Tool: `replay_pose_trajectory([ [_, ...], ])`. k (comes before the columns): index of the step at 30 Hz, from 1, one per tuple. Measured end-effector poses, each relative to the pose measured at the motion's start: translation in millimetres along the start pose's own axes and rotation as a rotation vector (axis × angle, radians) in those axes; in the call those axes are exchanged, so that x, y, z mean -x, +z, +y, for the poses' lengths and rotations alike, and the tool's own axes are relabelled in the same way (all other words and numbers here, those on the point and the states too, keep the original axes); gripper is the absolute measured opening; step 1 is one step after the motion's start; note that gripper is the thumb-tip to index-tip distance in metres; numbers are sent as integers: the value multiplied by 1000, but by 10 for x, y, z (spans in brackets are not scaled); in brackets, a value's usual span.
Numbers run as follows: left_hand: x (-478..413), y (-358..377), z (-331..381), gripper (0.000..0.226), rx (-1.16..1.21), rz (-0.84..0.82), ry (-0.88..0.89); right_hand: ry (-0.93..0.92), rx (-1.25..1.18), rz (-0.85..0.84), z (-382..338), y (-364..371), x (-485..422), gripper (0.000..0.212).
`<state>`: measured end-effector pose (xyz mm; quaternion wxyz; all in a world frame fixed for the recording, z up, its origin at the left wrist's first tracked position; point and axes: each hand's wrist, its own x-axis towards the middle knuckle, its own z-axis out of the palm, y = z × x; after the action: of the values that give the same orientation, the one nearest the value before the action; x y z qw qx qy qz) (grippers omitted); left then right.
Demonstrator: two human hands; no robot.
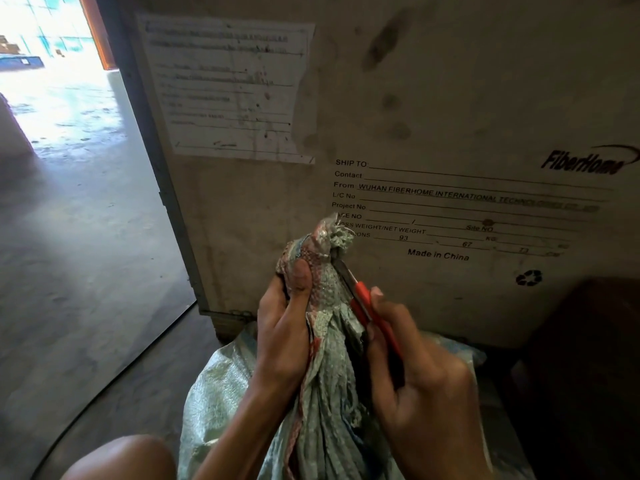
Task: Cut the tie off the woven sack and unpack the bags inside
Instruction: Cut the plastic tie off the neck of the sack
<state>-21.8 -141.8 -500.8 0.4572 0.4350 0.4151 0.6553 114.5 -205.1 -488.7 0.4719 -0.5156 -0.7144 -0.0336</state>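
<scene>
A pale green woven sack [221, 386] stands on the floor in front of me, its neck bunched upward. My left hand [284, 330] is clamped round the gathered neck, thumb pressed on the reddish printed weave. My right hand [415, 382] grips a red-handled utility knife [367, 310]. Its blade points up and left and meets the neck just under the frayed top, where the tie [329, 252] sits, mostly hidden in the folds. The bags inside the sack are not visible.
A large dirty shipping crate [433, 116] with a paper label [232, 88] and printed text stands right behind the sack. Bare concrete floor [79, 254] stretches left toward a bright doorway. A dark object [588, 358] fills the lower right. My knee [124, 459] is bottom left.
</scene>
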Motion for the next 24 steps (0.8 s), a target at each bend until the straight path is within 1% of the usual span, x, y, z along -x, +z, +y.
replay_pose_trajectory([
  [5,8,-17,-40,50,22,74,-14,4,12,-16,-83,62,51,43],
  [9,-49,-80,-56,53,30,157,-26,27,2,-81,-142,95,83,44],
  [15,-108,-176,-110,59,-53,196,-35,23,83,-163,-162,77,82,43],
  [17,-130,-212,-96,55,-41,214,-61,25,114,-222,-159,60,96,40],
  [20,-165,-258,-40,50,-52,199,-88,39,113,-309,-151,25,86,36],
  [22,-151,-238,4,50,-75,175,-119,53,87,-288,-105,-40,49,39],
  [24,-113,-203,35,63,-60,140,-177,63,22,-233,-28,-125,25,37],
])
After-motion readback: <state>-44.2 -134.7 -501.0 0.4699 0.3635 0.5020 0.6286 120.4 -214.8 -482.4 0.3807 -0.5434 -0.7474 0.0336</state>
